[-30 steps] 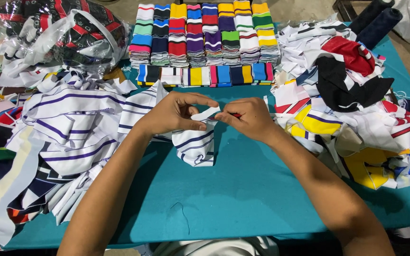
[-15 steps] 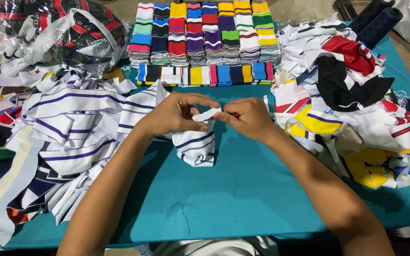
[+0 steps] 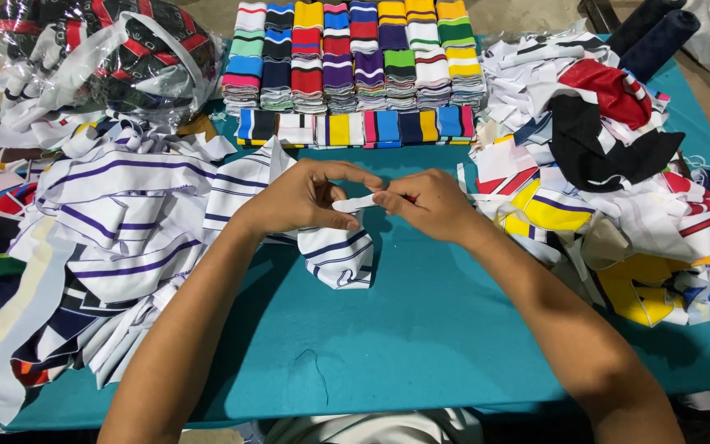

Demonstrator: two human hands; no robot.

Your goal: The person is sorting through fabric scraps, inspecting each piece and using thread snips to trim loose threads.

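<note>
Both hands meet over the middle of the table, sharing one grip on a white knit strip with purple stripes. The left hand is closed around the bunched upper part of the strip, thumb and fingers curled in, while the rest of the fabric hangs down and rests folded on the teal table. The right hand pinches the strip's free white end between thumb and forefinger, fingers closed tight, just touching the left fingertips.

Against the views from a moment ago, little has shifted: the hands sit in the same spot and the pinched end has been drawn out only slightly between them, so the work on this one piece looks to be mid-handling, not finished.

Just left lies a loose heap of white purple-striped pieces. At the far edge stand neat stacks of folded striped collars in many colours, with a row of folded pieces before them. Right of the hands is a mixed pile of scraps; far left, a clear plastic bag of fabric.
</note>
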